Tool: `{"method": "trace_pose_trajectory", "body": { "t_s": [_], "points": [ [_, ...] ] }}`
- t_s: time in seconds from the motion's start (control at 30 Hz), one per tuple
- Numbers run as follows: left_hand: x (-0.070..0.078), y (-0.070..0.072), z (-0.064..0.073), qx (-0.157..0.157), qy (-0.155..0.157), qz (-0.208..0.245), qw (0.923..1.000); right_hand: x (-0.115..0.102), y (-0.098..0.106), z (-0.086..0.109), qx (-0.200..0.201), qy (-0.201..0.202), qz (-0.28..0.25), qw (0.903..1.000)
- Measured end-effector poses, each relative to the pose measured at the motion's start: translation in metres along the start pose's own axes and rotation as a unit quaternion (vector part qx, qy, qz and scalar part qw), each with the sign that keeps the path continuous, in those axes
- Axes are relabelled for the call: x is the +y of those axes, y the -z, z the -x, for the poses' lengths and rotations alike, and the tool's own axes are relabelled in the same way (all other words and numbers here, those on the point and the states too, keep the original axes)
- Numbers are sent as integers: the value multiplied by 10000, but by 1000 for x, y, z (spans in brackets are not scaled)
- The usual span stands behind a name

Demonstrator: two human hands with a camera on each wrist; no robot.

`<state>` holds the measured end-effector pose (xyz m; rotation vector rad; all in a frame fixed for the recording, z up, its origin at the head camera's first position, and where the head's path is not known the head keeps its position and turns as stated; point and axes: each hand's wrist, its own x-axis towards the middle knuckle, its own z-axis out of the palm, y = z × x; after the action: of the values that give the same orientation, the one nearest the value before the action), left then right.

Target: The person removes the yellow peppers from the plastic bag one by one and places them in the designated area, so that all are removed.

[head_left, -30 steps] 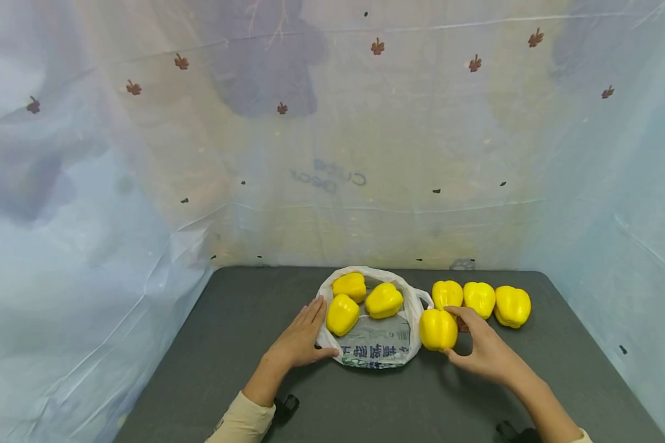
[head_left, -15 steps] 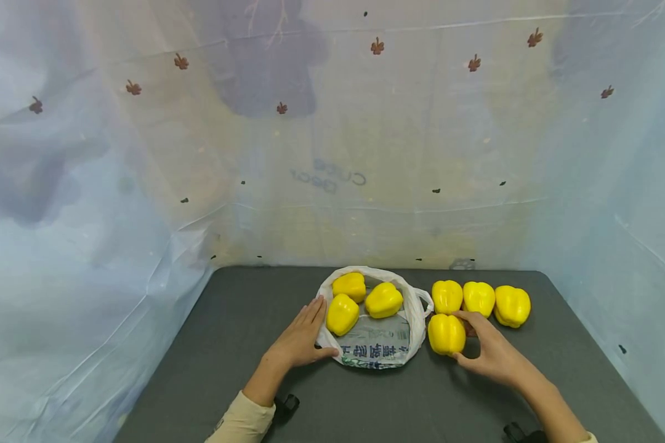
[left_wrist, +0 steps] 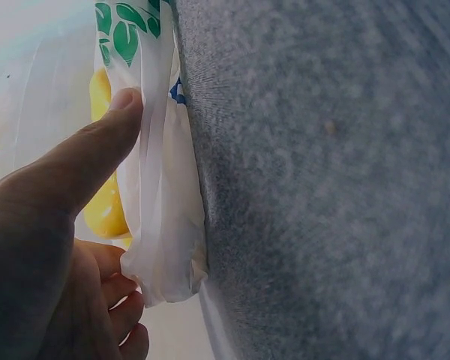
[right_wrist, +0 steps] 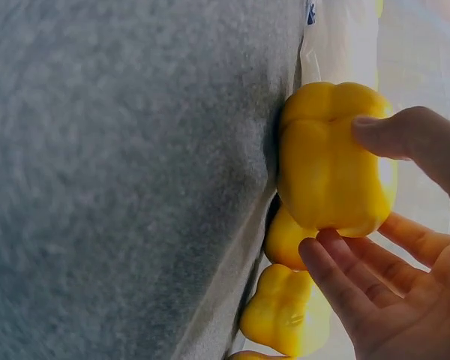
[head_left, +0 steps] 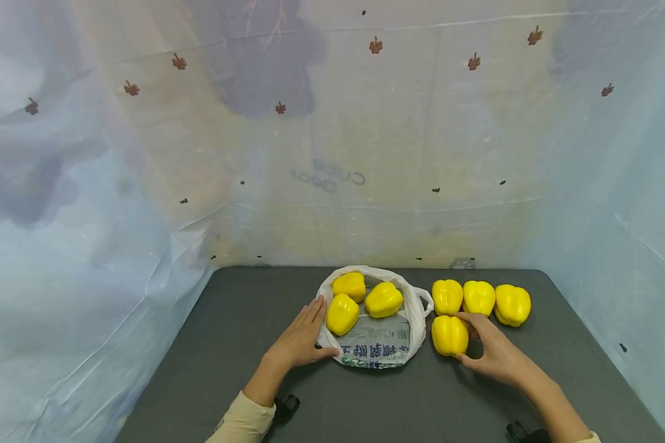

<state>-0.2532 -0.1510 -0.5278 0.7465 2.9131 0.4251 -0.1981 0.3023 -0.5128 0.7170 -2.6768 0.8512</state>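
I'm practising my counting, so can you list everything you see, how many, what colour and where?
Sheet: at least 1, pale mixed tints, behind the table and at its sides
Leaf prints: 8, red-brown, on the sheet
Dark marks: several, on the sheet
Table: 1, dark grey, under the bag
Bag: 1, white with blue and green print, on the table
Bag peppers: 3, yellow, inside the bag
Row peppers: 3, yellow, right of the bag
Front pepper: 1, yellow, before the row's left end
Wrist gear: 2, black, partly seen
Sleeves: 2, cream, bottom edge
Left hand: 1, bare, touching the bag
Right hand: 1, bare, holding the front pepper
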Motion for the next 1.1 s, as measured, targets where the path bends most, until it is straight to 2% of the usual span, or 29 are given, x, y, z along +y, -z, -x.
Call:
{"method": "trace_pose_trajectory", "body": {
  "t_s": [0.13,0.4,0.53,0.83,1.1],
  "points": [
    [0,0,-1,-5,14,1,10000,1,1,1,-66,-75,33,9999],
    [0,0,-1,-11,-5,-3,10000,-3,6,2,-488,-440,-10,9978],
    [0,-1,-1,5,-21,-9,10000,-3,8,2,-573,-467,-58,9972],
    [0,-1,-2,-24,3,-24,10000,-7,10,-1,-463,-508,225,9974],
    [1,0,-1,1,-18,14,10000,-17,10,-12,-169,-549,316,9979]
  ]
}}
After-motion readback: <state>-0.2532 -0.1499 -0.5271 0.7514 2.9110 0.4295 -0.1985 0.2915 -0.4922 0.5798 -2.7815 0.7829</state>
